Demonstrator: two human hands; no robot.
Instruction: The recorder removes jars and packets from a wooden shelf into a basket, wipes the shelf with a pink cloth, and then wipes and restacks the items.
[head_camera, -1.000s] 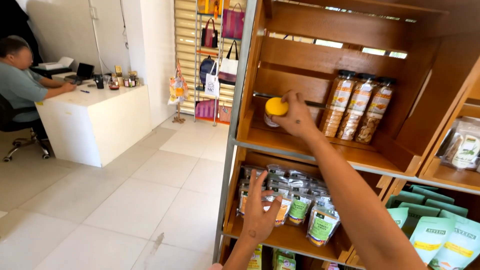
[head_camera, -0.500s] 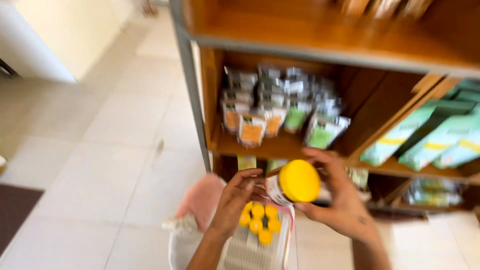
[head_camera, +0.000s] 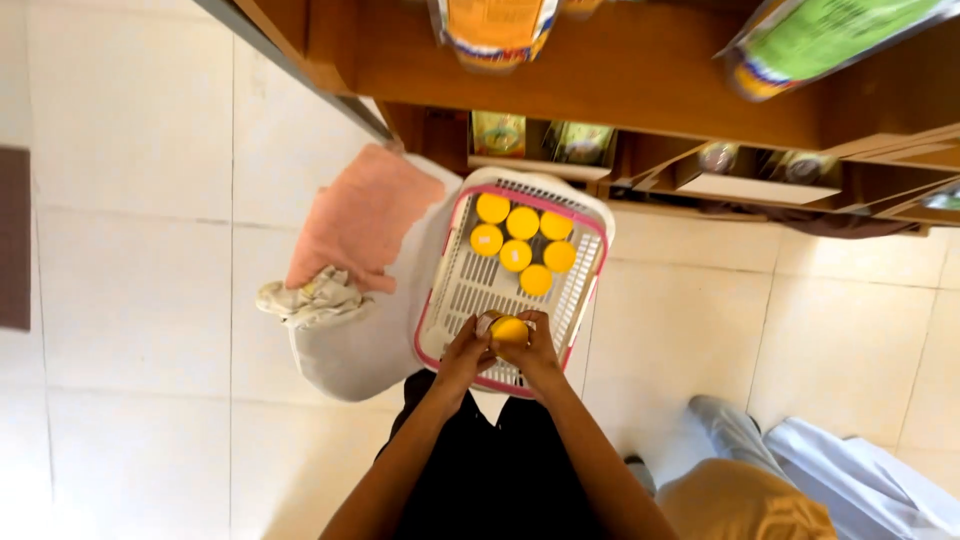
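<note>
With my left hand (head_camera: 466, 350) and right hand (head_camera: 537, 352) clamped together on a yellow-lidded jar (head_camera: 507, 328) at frame centre, I'm loading the basket (head_camera: 590, 262); lowering it beside 6 jars (head_camera: 517, 240) looks next.

The jar (head_camera: 508, 329) between the hands has a yellow lid, like the six yellow lids (head_camera: 520, 242) in the white slotted basket (head_camera: 470, 290), which has a pink rim. To the left lie a salmon-pink cloth (head_camera: 360, 215) and a grey sack (head_camera: 350, 340). The floor (head_camera: 130, 200) is pale cream tile; the shelf (head_camera: 620, 80) is brown wood.
</note>
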